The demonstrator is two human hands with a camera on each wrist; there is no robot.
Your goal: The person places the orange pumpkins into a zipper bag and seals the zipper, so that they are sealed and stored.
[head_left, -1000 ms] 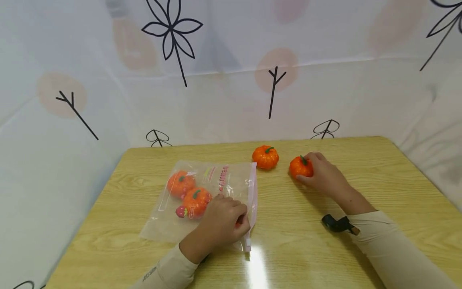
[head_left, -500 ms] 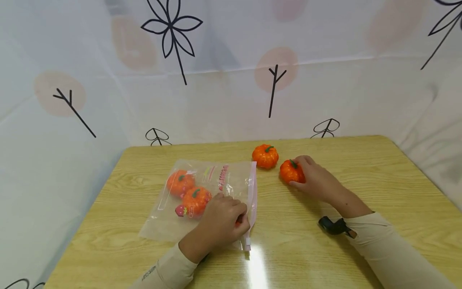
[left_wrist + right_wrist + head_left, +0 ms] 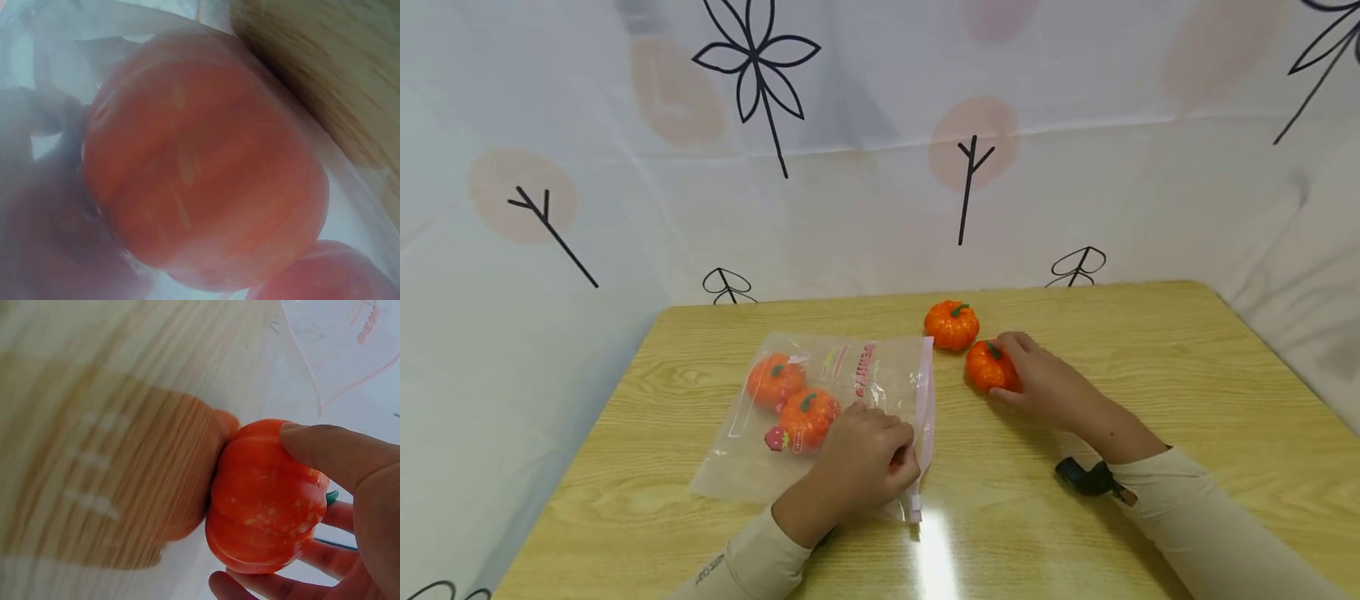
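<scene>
Though stemmed only in head view, bagged pumpkins (image 3: pixel 806 423) beside left hand (image 3: pixel 867 457), grip unclear; loose pumpkin (image 3: pixel 262 503) pinched by right hand (image 3: pixel 1049 386)

White glare (image 3: pixel 937 554) streaks the softly lit table (image 3: pixel 1015 533).

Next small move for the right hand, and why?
Probably bring the held pumpkin left to the bag's pink edge. The right hand grips it just right of that edge, two pumpkins show inside, and the left hand is on the bag.
</scene>
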